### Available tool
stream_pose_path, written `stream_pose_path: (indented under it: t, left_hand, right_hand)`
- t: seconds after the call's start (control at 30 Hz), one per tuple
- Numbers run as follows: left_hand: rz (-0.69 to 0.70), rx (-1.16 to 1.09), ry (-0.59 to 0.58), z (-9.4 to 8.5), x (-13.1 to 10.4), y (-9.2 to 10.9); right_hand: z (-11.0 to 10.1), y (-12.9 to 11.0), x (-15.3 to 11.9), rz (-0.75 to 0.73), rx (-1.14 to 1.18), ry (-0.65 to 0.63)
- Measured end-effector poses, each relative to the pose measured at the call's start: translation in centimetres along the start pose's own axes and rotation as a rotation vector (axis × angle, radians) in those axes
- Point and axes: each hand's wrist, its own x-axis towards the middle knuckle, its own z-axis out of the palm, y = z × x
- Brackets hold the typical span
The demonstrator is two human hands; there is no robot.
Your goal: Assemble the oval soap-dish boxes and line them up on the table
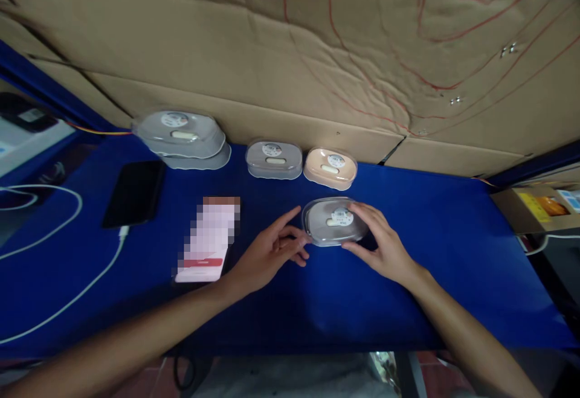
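Observation:
A grey oval box with a clear cover and a round white label (322,227) is in front of me at the middle of the blue table. My right hand (383,242) grips its right side, fingers over the far edge and thumb at the near edge. At the box's left end is my left hand (283,242), its index finger stretched out and its thumb at or very near the box's lower left corner. Behind the box stand a similar peach box (330,174) and a similar grey box (274,167).
Grey boxes (185,144) are stacked at the back left. A lit phone (203,244) and a dark phone (135,194) with a white cable lie on the blue table (462,253) to the left. Cardboard (226,41) walls the back. An open carton (521,212) is at the right.

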Motion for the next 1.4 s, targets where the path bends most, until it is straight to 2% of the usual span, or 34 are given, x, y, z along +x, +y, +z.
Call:
stream_pose_path:
  t: [0.1,0.23,0.4,0.5,0.63,0.7,0.83,1.0,1.2,1.4]
  left_hand:
    - [0.124,0.232,0.054,-0.1,-0.2,-0.3]
    - [0.320,0.504,-0.014,0.0,-0.8,-0.4]
    - [0.343,0.655,-0.089,0.2,-1.2,-0.4]
    - [0.343,0.647,-0.092,0.1,-1.2,-0.5]
    - [0.337,0.561,-0.006,0.1,-1.0,-0.7]
    - [0.337,0.556,0.000,0.0,-0.9,-0.7]
    - [0.380,0.578,-0.016,-0.2,-0.6,-0.6]
    - [0.386,0.597,0.028,-0.7,-0.3,-0.6]
    - [0.362,0.618,0.064,-0.8,-0.2,-0.8]
    - [0.365,0.689,0.029,-1.0,-0.5,-0.5]
  right_hand:
    - [-1.0,0.9,0.1,-0.008,-0.084,-0.016]
    - [-1.8,1.5,-0.3,-0.037,-0.078,-0.040]
    - [-1.8,1.1,-0.6,-0.031,0.021,-0.120]
    - [-1.3,1.0,-0.6,-0.053,0.015,-0.118]
    - [-0.5,0.8,-0.5,-0.139,0.016,-0.122]
    - [-0.2,0.6,-0.4,-0.161,0.002,-0.141]
    - [0.3,-0.1,-0.2,-0.191,-0.105,-0.171]
    - [0.8,-0.7,-0.1,-0.237,-0.227,-0.194]
    - [1.0,0.0,-0.4,-0.264,-0.144,-0.157]
    - [1.2,0.5,-0.9,-0.316,-0.142,-0.134]
